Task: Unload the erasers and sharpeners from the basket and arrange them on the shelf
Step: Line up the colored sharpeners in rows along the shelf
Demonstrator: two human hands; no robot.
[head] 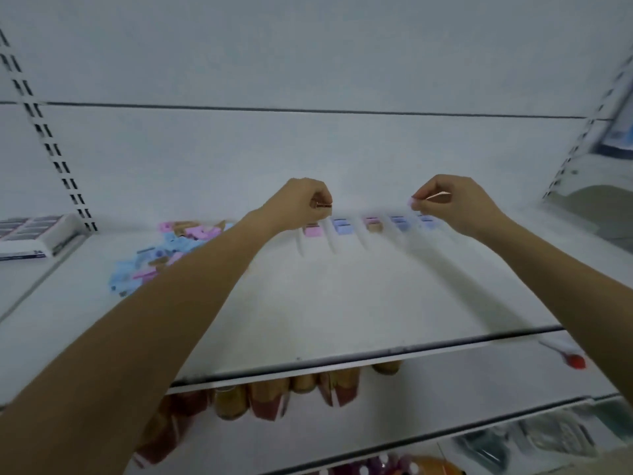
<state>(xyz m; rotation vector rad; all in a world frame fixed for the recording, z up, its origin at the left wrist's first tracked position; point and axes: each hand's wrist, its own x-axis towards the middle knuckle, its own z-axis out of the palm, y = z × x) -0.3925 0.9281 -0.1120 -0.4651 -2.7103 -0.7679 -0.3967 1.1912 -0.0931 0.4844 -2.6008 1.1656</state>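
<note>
White shelf point(342, 303): a row of erasers point(371, 223) at 12 o'clock, a loose pile point(164, 252) at 10, a boxed set point(37, 234) at 9.

I see a row of erasers point(370, 225) at the back of the shelf point(342, 303), a loose eraser pile point(164, 252) to its left, and a boxed tray point(37, 234) farther left

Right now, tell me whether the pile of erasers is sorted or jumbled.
Jumbled: the pile lies heaped on the shelf, unlike the spaced row.
</note>
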